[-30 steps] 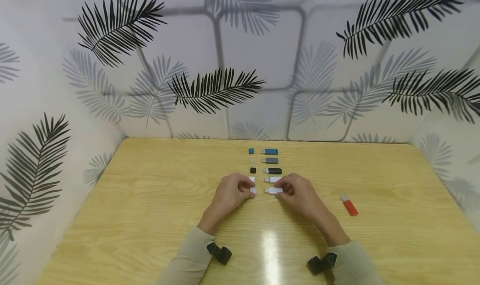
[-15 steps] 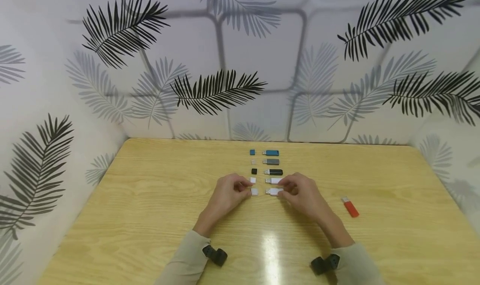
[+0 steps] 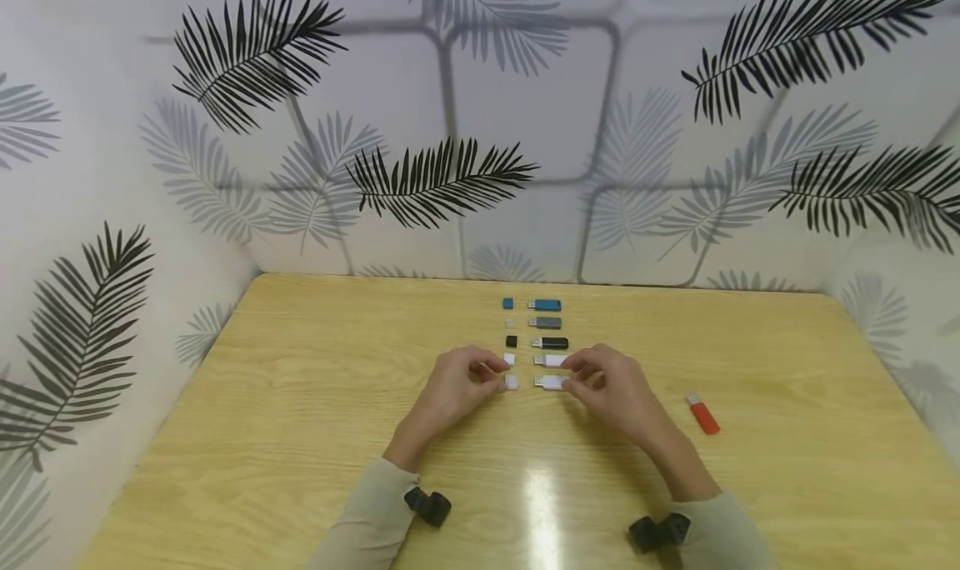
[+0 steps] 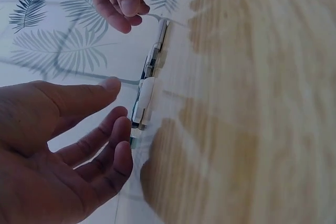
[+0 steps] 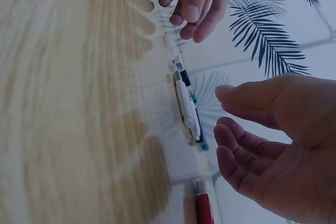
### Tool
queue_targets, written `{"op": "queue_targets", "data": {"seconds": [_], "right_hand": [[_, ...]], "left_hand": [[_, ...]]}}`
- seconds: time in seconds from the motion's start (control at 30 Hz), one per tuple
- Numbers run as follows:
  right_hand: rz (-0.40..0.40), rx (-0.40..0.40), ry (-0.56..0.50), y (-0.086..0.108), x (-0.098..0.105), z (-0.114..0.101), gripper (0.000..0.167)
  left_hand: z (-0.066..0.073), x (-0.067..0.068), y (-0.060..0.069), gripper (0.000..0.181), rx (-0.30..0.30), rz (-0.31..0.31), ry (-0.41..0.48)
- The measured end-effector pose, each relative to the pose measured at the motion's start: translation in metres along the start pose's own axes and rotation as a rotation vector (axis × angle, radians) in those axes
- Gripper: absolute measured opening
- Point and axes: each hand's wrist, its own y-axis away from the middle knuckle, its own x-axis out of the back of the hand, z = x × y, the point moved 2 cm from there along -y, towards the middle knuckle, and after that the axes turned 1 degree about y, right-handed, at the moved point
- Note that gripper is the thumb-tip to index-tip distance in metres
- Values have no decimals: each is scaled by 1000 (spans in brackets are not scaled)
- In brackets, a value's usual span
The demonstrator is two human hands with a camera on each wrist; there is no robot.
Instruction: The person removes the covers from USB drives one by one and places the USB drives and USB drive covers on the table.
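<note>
My left hand (image 3: 450, 391) hovers at the left of a front white cap (image 3: 512, 382), its fingers relaxed and clear of it in the left wrist view. Behind that cap lies a second white cap (image 3: 509, 359). My right hand (image 3: 621, 395) is beside the front white USB stick (image 3: 550, 382), and its loosely bent fingers hold nothing in the right wrist view. Another white USB stick (image 3: 553, 360) lies just behind. Both sticks point their metal plugs left, toward the caps. A red USB stick (image 5: 203, 208) lies apart, at the right of my right hand.
Farther back, a black USB stick (image 3: 553, 343), a grey one (image 3: 547, 323) and a blue one (image 3: 546, 305) continue the column. Left of them lie a black cap (image 3: 512, 342), a clear cap (image 3: 510, 323) and a blue cap (image 3: 507, 303). A patterned wall (image 3: 405, 245) borders the wooden table (image 3: 315, 362).
My hands have drawn slightly apart, the left off the front white cap and the right off the front white USB stick. The cap and stick stay in their rows.
</note>
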Motion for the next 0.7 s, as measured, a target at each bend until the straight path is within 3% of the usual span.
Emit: {"op": "queue_targets", "data": {"seconds": [0.23, 0.7], "right_hand": [[25, 23, -24, 7, 4, 3, 18], [70, 20, 7, 22, 28, 12, 23]], "left_hand": [[4, 3, 1, 17, -68, 11, 64], [8, 2, 3, 21, -68, -31, 125]]}}
